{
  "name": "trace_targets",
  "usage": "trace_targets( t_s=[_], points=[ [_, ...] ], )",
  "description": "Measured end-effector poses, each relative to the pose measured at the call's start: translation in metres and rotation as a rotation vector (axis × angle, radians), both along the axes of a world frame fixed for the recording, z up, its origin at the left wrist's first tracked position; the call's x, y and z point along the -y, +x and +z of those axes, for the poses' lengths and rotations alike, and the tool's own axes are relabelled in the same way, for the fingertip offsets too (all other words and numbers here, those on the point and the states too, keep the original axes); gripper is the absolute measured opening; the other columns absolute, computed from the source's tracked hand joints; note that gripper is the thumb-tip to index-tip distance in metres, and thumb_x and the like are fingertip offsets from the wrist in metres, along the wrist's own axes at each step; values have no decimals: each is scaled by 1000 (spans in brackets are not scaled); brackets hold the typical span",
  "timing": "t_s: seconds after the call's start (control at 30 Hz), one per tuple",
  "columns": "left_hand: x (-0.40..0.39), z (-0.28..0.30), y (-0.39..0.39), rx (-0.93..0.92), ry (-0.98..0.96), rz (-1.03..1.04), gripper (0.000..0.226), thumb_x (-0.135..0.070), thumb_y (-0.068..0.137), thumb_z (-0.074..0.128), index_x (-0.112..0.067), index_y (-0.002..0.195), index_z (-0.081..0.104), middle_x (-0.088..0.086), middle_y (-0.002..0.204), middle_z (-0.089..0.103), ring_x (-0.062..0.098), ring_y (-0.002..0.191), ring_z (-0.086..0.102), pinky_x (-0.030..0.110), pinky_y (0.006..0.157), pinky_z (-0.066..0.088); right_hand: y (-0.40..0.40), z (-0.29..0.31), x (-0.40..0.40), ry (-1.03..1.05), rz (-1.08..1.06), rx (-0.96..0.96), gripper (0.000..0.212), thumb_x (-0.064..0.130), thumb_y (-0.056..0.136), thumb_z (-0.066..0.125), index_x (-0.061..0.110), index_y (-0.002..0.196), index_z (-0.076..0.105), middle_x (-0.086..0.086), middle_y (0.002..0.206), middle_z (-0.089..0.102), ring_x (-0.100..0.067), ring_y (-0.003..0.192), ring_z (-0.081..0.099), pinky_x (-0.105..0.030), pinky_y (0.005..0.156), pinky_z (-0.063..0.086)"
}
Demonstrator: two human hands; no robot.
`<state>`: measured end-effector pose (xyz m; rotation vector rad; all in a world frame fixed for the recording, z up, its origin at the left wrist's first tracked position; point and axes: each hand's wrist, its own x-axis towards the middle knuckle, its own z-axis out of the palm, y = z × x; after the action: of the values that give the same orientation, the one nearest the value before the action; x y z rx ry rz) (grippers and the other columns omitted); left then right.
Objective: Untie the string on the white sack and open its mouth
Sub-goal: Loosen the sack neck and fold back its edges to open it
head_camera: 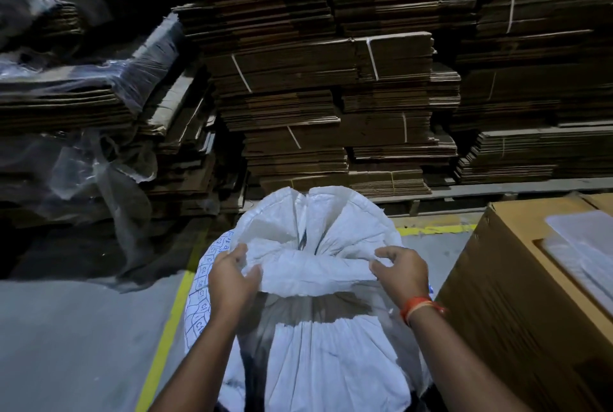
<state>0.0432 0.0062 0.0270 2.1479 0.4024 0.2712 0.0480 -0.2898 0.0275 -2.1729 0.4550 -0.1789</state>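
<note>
White sack (331, 345) stands on the floor at 6 o'clock, its mouth gathered. Left hand (229, 282) and right hand (403, 274) pinch its folded rim in closed fingers. Blue printing at 9 o'clock is unreadable.

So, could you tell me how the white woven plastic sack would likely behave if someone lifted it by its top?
The white woven plastic sack likely flops: its top creases between the left hand and right hand. Its bulging body suggests weight.
</note>
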Motion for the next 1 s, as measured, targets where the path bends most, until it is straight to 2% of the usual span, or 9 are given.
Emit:
trace_targets(
  t_s=[0.13, 0.2, 0.37, 0.53, 0.57, 0.67, 0.8, 0.9, 1.0],
  points=[
    [0, 24, -26, 103, -68, 46, 51, -8, 88, 75, -6, 138, 65, 8, 134, 65, 27, 121, 65, 38, 99, 52, -41, 10, 6, 38, -30, 49, 41, 21, 82, 81, 10, 120, 76, -8, 125, 74, -27, 119, 67, -40, 105, 53],
    [1, 38, -38, 165, -84, 47, 51, -9, 88, 76, -11, 138, 67, 5, 130, 63, 24, 118, 64, 44, 103, 54, -58, 15, 10, 52, -47, 63, 41, 22, 82, 82, 11, 121, 76, -8, 125, 74, -28, 119, 67, -39, 102, 54],
    [-5, 45, -63, 188, -86, 88, 54, -16, 88, 79, -16, 140, 66, 4, 129, 63, 16, 111, 61, 46, 100, 56, -88, 18, 18, 83, -77, 73, 34, 20, 80, 84, 9, 112, 79, -8, 117, 77, -26, 113, 70, -37, 98, 55],
    [-9, 13, -74, -72, 14, 120, 62, -17, 80, 78, 2, 137, 64, -3, 97, 58, 28, 95, 66, 44, 89, 56, -98, -13, 16, -1, -41, -152, 39, 31, 80, 81, 13, 114, 77, -6, 122, 76, -28, 115, 69, -36, 100, 52],
    [-9, 4, -75, -140, 21, 127, 62, -17, 76, 77, 4, 133, 65, 0, 96, 63, 31, 96, 68, 44, 89, 56, -101, -17, 14, -14, -30, -210, 42, 33, 80, 79, 14, 118, 76, -6, 125, 74, -29, 117, 68, -36, 100, 51],
    [-13, -27, -77, -362, 167, 122, 49, -12, 74, 74, 0, 121, 66, 21, 119, 66, 38, 102, 68, 40, 83, 56, -108, -26, 6, -57, 26, -367, 50, 32, 83, 73, 16, 130, 68, -7, 135, 68, -31, 123, 63, -36, 102, 49],
    [-17, -65, -83, -526, 354, 44, 30, -12, 75, 72, -8, 103, 67, 17, 118, 63, 34, 98, 70, 38, 83, 59, -114, -37, -3, -120, 95, -489, 45, 24, 83, 69, 10, 126, 67, -12, 132, 68, -31, 118, 63, -34, 98, 50],
    [-17, -76, -80, -610, 433, -11, 33, -14, 77, 69, -10, 110, 68, 17, 125, 59, 31, 106, 69, 37, 88, 62, -115, -38, -4, -163, 131, -542, 42, 20, 84, 67, 11, 126, 65, -13, 130, 67, -30, 118, 63, -35, 98, 50],
    [-10, -61, -79, -605, 474, 11, 35, -21, 78, 70, -18, 113, 68, 14, 139, 40, 33, 120, 61, 39, 98, 57, -112, -31, -4, -261, 163, -553, 43, 38, 85, 65, 18, 123, 66, -7, 126, 69, -27, 114, 64, -33, 97, 52]
  ],
)
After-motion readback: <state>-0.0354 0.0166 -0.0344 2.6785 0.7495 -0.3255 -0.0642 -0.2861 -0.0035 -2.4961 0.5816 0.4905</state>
